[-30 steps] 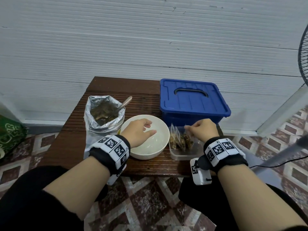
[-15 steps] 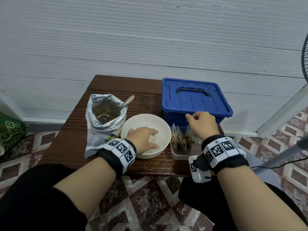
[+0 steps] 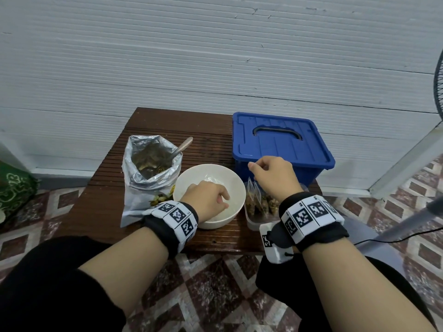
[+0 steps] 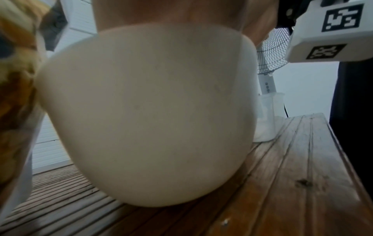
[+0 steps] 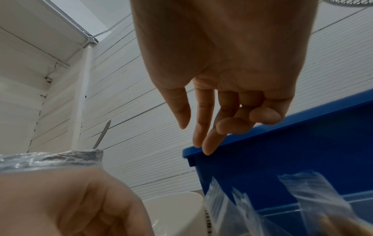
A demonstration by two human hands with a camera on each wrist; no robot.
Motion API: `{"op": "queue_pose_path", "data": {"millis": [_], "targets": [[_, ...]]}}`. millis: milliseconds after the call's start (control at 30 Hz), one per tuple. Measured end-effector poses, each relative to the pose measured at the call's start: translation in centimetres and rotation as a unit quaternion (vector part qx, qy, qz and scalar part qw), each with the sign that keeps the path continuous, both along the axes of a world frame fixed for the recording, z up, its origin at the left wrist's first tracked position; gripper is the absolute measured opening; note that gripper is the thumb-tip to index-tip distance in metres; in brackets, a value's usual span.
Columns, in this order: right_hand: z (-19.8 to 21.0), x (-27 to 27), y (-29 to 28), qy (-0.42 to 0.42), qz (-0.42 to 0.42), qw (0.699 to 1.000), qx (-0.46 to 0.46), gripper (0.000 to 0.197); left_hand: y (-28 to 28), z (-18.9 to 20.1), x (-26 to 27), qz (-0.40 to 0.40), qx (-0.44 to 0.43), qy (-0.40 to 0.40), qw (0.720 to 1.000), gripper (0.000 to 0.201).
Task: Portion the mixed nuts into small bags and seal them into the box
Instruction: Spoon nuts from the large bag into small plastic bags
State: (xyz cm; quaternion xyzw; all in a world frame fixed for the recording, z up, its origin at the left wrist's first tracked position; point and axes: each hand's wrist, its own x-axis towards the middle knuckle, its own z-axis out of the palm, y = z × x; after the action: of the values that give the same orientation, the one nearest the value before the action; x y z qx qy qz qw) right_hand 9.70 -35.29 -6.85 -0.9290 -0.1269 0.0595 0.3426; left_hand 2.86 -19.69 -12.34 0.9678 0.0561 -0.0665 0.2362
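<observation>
A person sits at a small wooden table, seen from a head camera looking down at both hands.

The right hand hangs over the gap between a clear tub of filled small bags and the blue box just behind it. The wrist view shows it holding nothing: its fingers are loosely extended, with the tips at the near left corner of the lid; whether they touch the rim cannot be told. The lid is on and its handle runs left to right, farther back than the fingertips.

The left hand reaches down into a white bowl to the left of the tub. Its fingers curl downward inside; the bowl wall blocks the left wrist view, so whether they pinch one of the clear empty bags that seem to lie there cannot be told.

At far left stands an open foil nut bag with a spoon leaning in it.

The box lies straight ahead of the right hand, which is clearly the nearer one. Opening the lid would likely fall to that hand, while the left is occupied across the table.
</observation>
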Motion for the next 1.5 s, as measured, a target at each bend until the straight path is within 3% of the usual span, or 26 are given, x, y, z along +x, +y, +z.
{"op": "queue_pose_path", "data": {"millis": [67, 167, 300, 400, 500, 633, 733, 800, 867, 1233, 1500], "targets": [[0.1, 0.0, 0.2, 0.012, 0.002, 1.0, 0.011, 0.025, 0.4, 0.2, 0.1, 0.017, -0.057, -0.022, 0.998, 0.005], [0.2, 0.2, 0.5, 0.028, 0.011, 0.999, 0.023, 0.026, 1.0, 1.2, 0.2, 0.072, -0.155, -0.087, 0.981, 0.006], [0.4, 0.2, 0.7, 0.054, 0.018, 0.998, 0.04, 0.031, 0.7, 3.0, 0.2, 0.159, -0.338, -0.181, 0.91, 0.006], [0.6, 0.2, 0.9, 0.126, 0.012, 0.988, 0.091, 0.038, 0.1, 3.8, 0.2, 0.185, -0.426, -0.193, 0.865, 0.009], [1.2, 0.0, 0.6, 0.197, 0.019, 0.968, 0.151, 0.034, -0.2, 4.4, 0.1, 0.196, -0.487, -0.184, 0.831, 0.013], [1.3, -0.1, 0.1, 0.215, 0.038, 0.964, 0.153, 0.033, -0.2, 4.7, -0.1, 0.181, -0.588, -0.162, 0.772, 0.015], [1.0, 0.1, 0.0, 0.229, 0.018, 0.95, 0.212, 0.025, -0.2, 4.9, -0.2, 0.17, -0.617, -0.156, 0.752, 0.014], [1.0, 0.2, -0.3, 0.205, 0.011, 0.951, 0.231, 0.013, -0.2, 5.0, -0.2, 0.182, -0.615, -0.156, 0.752, 0.012], [1.2, 0.4, -0.5, 0.178, 0.017, 0.959, 0.218, 0.007, -0.1, 5.0, -0.3, 0.194, -0.583, -0.154, 0.773, 0.02], [1.5, 0.5, -1.4, 0.151, 0.045, 0.972, 0.176, 0.015, -0.2, 4.3, -0.3, 0.237, -0.502, -0.174, 0.813, 0.005], [1.5, 0.3, -1.4, 0.144, 0.046, 0.97, 0.191, 0.018, -0.1, 4.2, -0.4, 0.229, -0.453, -0.175, 0.844, 0.019]]}}
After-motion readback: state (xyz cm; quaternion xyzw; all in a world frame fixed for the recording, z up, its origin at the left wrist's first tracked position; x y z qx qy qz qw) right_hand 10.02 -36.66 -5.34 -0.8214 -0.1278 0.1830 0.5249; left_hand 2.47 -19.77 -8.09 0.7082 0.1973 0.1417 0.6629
